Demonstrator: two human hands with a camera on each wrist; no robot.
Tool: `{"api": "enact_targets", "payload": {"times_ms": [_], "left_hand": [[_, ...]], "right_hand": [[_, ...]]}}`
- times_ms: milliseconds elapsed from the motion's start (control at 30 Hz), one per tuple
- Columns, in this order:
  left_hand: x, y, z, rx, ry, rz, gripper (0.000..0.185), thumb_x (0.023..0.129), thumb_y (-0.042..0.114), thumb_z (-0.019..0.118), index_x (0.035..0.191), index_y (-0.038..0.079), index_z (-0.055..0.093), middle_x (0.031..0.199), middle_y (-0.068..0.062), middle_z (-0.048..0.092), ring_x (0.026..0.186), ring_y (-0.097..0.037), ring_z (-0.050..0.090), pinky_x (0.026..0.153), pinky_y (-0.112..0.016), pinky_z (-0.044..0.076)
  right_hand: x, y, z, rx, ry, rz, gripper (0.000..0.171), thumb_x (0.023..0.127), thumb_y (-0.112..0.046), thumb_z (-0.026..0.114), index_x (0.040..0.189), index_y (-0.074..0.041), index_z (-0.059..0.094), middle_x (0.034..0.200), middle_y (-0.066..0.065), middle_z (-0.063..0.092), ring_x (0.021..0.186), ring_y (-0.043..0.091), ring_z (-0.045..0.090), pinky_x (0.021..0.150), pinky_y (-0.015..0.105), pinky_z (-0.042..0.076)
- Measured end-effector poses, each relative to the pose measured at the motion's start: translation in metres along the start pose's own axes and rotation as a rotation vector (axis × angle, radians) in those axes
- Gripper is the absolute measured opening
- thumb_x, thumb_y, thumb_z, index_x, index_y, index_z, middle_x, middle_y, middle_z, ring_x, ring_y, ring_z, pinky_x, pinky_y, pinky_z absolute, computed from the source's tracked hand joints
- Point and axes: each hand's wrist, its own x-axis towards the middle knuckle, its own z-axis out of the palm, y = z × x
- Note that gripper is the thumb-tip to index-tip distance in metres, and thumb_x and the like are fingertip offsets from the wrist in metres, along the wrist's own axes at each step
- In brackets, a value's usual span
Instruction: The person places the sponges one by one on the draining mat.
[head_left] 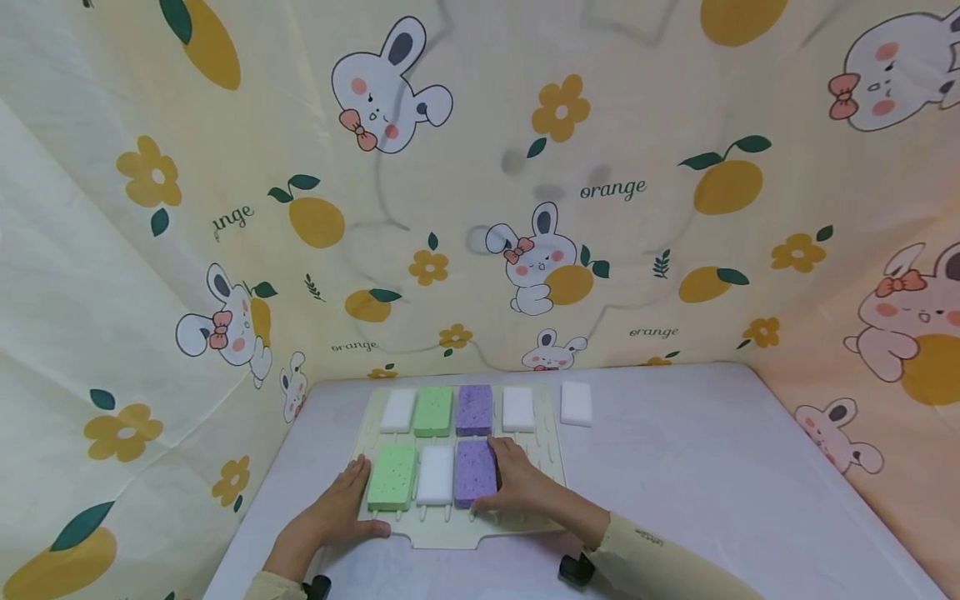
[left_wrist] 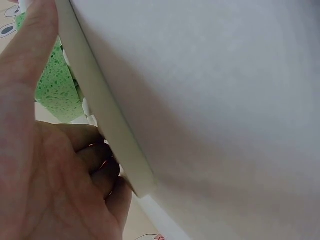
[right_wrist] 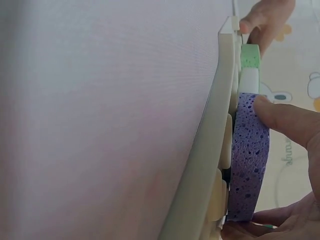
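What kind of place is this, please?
Probably a makeshift tabletop recording booth: a white table walled in by a cartoon rabbit-and-orange cloth, with coloured sponges laid out on a cream tray.
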Motion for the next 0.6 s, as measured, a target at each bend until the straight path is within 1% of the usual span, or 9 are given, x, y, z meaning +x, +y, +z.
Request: {"api": "enact_targets", "payload": {"times_ms": [200, 333, 467, 600], "left_hand": [[-0.001, 0.002, -0.001, -0.006, 0.002, 0.003, 0.136, 0.072, 0.067, 0.089, 0.165, -0.010, 0.026, 0.174, -0.030, 0.021, 0.161, -0.049, 0.021, 0.130, -0.061, 0.026], [-0.001, 0.004, 0.000, -0.013, -0.002, 0.012, 0.136, 0.073, 0.067, 0.089, 0.165, -0.010, 0.026, 0.174, -0.031, 0.021, 0.161, -0.049, 0.021, 0.130, -0.061, 0.025], [-0.002, 0.004, -0.001, -0.012, -0.005, 0.011, 0.135, 0.073, 0.067, 0.089, 0.165, -0.010, 0.026, 0.174, -0.030, 0.021, 0.161, -0.049, 0.021, 0.130, -0.061, 0.026], [-0.002, 0.002, -0.002, -0.017, -0.005, 0.008, 0.135, 0.073, 0.066, 0.089, 0.165, -0.010, 0.026, 0.174, -0.030, 0.020, 0.161, -0.049, 0.020, 0.130, -0.061, 0.026]], "right_hand": [[-0.001, 0.002, -0.001, 0.012, -0.012, 0.013, 0.123, 0.078, -0.041, 0.098, 0.164, 0.009, 0.026, 0.163, 0.030, 0.037, 0.150, 0.046, 0.039, 0.124, 0.064, 0.036], [-0.004, 0.007, -0.003, 0.019, -0.009, -0.010, 0.125, 0.079, -0.043, 0.097, 0.166, 0.007, 0.023, 0.164, 0.028, 0.037, 0.152, 0.047, 0.037, 0.124, 0.066, 0.035], [-0.006, 0.013, -0.008, 0.027, 0.029, -0.047, 0.117, 0.083, -0.044, 0.093, 0.166, 0.005, 0.027, 0.165, 0.028, 0.037, 0.153, 0.048, 0.035, 0.124, 0.067, 0.034], [-0.008, 0.020, -0.016, 0.051, 0.072, -0.051, 0.106, 0.089, -0.046, 0.087, 0.166, 0.001, 0.032, 0.167, 0.026, 0.038, 0.155, 0.047, 0.036, 0.125, 0.066, 0.034]]}}
